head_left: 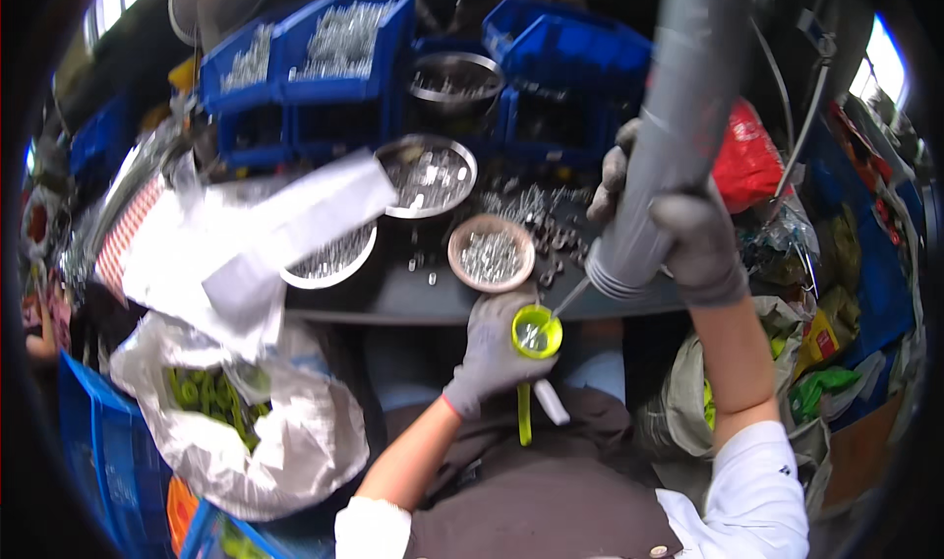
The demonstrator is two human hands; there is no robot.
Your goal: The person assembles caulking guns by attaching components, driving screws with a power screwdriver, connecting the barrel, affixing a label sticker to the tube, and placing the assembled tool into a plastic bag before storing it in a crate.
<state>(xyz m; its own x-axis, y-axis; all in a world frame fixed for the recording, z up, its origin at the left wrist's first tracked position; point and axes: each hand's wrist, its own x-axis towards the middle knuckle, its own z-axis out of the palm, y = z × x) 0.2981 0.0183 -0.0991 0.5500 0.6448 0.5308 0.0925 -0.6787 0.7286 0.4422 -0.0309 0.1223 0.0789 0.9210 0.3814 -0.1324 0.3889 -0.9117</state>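
"Just off the near edge of the counter [408, 299], what to look for?"

"Look for the yellow-green cup [557, 339], held in the gloved left grip [489, 351], clamped firmly around its side. See small metal bits inside, and a strap [524, 416] of like colour hanging below, beside a white strip [551, 403]."

"And with the right grip [694, 242]?"

"Holding a thick grey tube [669, 136], clamped from both sides, at a slant. Follow its lower end to a thin rod [572, 298], reaching to the cup. Touching the rim, or only above it? Cannot tell."

"Farther back?"

"Find a pink bowl [490, 287] full of metal pieces, right behind the cup; then a steel dish [472, 180], with loose metal parts [560, 235] scattered to the right. Look up to blue bins [324, 90], with metal heaped in two on the left."

"And nearer, on the left?"

"See a crumpled white bag [315, 451], open, holding yellow-green pieces [202, 390], and blurred white papers [167, 249] above."
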